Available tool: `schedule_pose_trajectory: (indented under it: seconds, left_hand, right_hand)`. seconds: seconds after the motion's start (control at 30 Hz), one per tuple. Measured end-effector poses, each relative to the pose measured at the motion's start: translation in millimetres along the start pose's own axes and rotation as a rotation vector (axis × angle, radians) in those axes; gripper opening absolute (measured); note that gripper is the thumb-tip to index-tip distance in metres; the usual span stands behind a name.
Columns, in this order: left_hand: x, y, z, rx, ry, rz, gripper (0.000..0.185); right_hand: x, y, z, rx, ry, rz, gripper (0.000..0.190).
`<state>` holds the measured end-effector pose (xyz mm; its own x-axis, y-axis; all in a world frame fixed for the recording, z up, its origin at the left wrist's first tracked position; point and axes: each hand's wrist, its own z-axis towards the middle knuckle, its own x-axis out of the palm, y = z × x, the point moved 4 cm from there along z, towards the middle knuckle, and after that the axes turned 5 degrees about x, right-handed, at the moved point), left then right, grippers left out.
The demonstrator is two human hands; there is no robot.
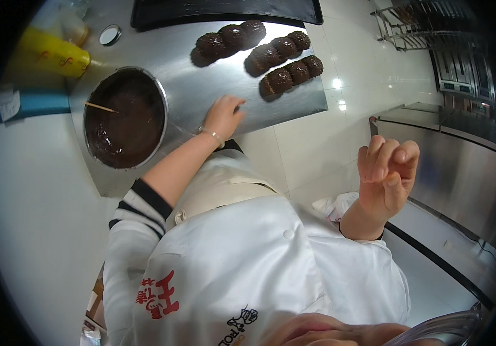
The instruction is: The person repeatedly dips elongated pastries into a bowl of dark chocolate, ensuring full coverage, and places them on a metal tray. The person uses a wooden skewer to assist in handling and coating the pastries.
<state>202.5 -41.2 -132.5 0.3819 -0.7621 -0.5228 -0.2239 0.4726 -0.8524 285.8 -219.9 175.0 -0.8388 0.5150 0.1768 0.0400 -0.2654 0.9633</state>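
Observation:
Low over the stainless steel table (178, 86) reaches my left hand (224, 116), its fingers and thumb bent with a dark gap between them; nothing held shows there. My right hand (386, 177) is raised off to the right, away from the table, loosely curled with no object visible in it. Three rows of lumpy chocolate-coated pieces (279, 81) lie beyond my left hand, each row made of rounded lobes. To the left of that hand stands a round metal bowl (164, 108) of melted chocolate (133, 116), with a thin wooden stick (100, 107) leaning in it.
A black baking tray (226, 11) lies along the table's far side. Behind the bowl are a yellow cylindrical container (53, 54) and a small round lid (110, 35). To the right are a steel cabinet (442, 168) and a metal rack (421, 36).

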Motion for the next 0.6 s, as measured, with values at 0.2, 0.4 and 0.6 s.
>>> schedule_pose_trajectory:
  seconds: [0.2, 0.4, 0.6]
  left_hand:
    - [25, -14, 71, -0.122, -0.184, 0.195, 0.022]
    - [41, -19, 81, -0.186, -0.275, 0.342, 0.017]
    - [44, -18, 80, -0.177, -0.290, 0.367, 0.014]
  right_hand:
    - [-62, -3, -3, 0.056, -0.164, -0.029, 0.028]
    - [-97, -9, 6, 0.092, -0.254, -0.015, 0.026]
    - [-107, -23, 35, 0.123, -0.182, -0.018, 0.025]
